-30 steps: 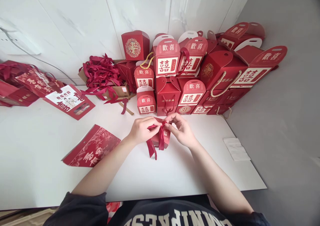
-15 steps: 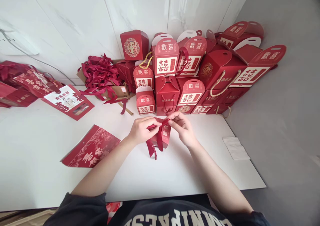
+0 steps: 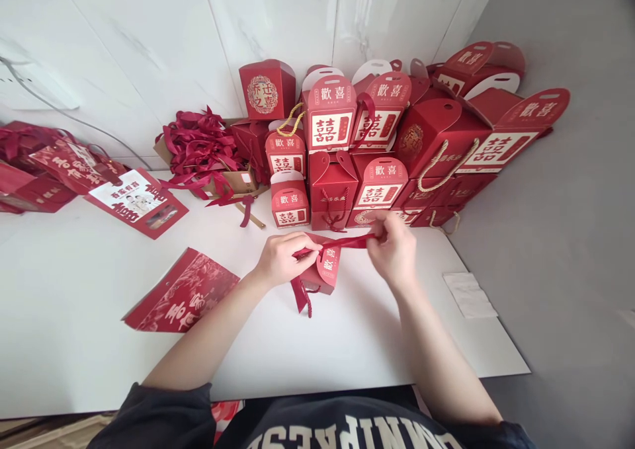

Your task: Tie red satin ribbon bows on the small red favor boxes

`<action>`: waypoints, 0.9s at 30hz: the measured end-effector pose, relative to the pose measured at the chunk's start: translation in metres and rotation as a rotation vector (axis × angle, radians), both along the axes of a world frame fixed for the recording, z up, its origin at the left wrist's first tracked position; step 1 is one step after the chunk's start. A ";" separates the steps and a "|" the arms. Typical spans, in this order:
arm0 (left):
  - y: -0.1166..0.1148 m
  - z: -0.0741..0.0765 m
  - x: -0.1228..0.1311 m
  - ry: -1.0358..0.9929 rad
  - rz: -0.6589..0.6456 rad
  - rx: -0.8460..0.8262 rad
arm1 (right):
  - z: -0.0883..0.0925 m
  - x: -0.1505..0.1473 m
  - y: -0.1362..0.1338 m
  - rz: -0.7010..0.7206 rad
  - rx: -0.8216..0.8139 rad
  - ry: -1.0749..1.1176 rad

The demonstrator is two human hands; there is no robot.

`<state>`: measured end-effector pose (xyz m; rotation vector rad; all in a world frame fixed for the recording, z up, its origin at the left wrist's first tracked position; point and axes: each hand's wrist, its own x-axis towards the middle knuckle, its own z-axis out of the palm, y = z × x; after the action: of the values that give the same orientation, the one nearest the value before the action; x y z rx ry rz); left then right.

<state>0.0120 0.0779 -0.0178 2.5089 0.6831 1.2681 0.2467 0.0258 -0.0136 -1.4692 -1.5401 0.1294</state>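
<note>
Our left hand [image 3: 288, 258], fingertips pinched together, grips the red ribbon [image 3: 351, 243] over the small box [image 3: 325, 276], which sits on the surface [image 3: 278, 343] between our hands. Our right hand [image 3: 394, 254] curls around the ribbon beyond the box's right side.

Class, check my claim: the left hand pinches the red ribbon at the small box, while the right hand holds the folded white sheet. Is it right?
No: the head view shows the right hand holding the red ribbon too; the folded white sheet lies on the table. The rest stands.
</note>
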 end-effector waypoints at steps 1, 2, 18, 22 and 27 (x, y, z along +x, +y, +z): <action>0.000 0.001 0.000 0.005 -0.003 0.010 | 0.004 0.011 -0.001 0.020 -0.041 -0.072; 0.000 0.001 0.000 0.013 -0.008 0.022 | 0.009 0.021 -0.002 0.104 -0.101 -0.128; 0.000 -0.001 0.000 0.060 -0.095 0.090 | -0.002 -0.020 0.008 0.859 -0.559 0.563; -0.001 0.006 -0.001 0.094 -0.084 -0.152 | -0.008 -0.021 0.009 0.828 -0.618 0.640; 0.001 0.022 -0.007 0.183 -0.088 -0.563 | -0.012 -0.021 0.010 0.829 -0.646 0.696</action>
<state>0.0050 0.0787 0.0043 2.1641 0.8231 0.6923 0.2258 0.0360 -0.0260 -0.9411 -1.4491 1.5668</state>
